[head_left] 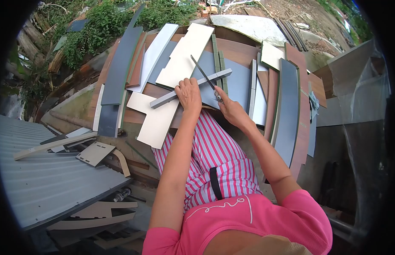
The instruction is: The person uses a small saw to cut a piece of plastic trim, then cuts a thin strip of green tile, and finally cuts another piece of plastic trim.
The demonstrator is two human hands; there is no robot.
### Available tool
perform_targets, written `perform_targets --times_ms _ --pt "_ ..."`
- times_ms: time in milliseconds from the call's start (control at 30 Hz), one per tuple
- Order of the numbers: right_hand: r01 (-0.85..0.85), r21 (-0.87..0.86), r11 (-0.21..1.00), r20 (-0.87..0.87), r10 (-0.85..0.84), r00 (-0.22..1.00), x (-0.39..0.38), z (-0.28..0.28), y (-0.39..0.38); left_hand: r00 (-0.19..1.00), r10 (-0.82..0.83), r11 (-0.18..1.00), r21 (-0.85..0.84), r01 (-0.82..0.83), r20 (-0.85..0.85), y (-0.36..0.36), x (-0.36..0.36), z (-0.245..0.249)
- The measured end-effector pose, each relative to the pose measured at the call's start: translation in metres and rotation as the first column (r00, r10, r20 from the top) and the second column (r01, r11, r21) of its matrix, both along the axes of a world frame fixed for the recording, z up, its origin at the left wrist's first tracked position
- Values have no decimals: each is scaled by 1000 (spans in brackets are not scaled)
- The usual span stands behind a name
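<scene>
My left hand is closed over a long grey strip, pressing it down across the boards. The strip lies at a slant, its lower left end on a cream notched board. In my right hand is a long thin-bladed tool like a knife. Its dark blade points up and left, crossing over the strip just right of my left hand. My right fingers wrap around its handle and mostly hide it. Above my left hand lies a larger cream board.
Dark blue-grey boards lie at left, more grey boards at right. Green notched strips lie behind the grey strip. Corrugated sheet stands at lower left, with scrap pieces beside it. Plants grow beyond.
</scene>
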State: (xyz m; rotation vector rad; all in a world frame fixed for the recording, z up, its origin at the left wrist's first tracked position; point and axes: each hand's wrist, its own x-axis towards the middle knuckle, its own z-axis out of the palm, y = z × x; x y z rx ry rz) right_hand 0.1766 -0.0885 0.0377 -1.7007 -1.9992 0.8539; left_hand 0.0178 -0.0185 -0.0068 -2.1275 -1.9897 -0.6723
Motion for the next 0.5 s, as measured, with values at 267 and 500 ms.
perform_targets --times_ms 267,500 --pt "37 -18 999 -1 -37 999 -24 -2 39 999 20 998 59 -22 26 1 1 -1" --pt "18 -104 994 77 -10 997 1 21 -50 999 5 999 51 -7 43 1 0 -3"
